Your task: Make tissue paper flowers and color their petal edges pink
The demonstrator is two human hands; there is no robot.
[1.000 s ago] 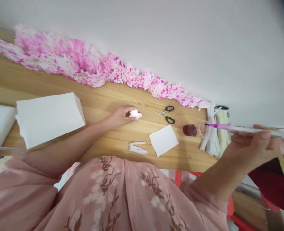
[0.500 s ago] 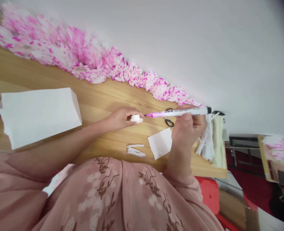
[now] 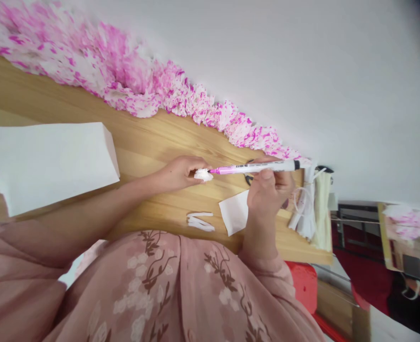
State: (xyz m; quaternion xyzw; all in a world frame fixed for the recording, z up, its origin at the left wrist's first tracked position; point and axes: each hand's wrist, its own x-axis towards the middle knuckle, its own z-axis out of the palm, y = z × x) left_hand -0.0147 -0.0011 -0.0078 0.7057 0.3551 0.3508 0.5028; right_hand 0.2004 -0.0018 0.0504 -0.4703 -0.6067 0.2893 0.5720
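Note:
My left hand (image 3: 179, 172) rests on the wooden table (image 3: 149, 142), fingers closed round a small crumpled white paper flower (image 3: 203, 175). My right hand (image 3: 268, 190) grips a pink marker (image 3: 254, 167) held level, its pink tip touching the flower's right edge. Under the right hand lie a small white paper square (image 3: 235, 212) and the partly hidden black-handled scissors (image 3: 248, 178). Two white paper strips (image 3: 200, 221) sit near the table's front edge.
A long row of pink-and-white paper flowers (image 3: 131, 88) lines the wall at the back. A stack of white paper sheets (image 3: 49, 161) lies at the left. White and cream ties (image 3: 311, 209) lie at the table's right end, with a red stool (image 3: 304, 285) below.
My right hand brought the marker in from the far right to the flower; its tip now touches the paper. The left hand stayed put, holding the flower.

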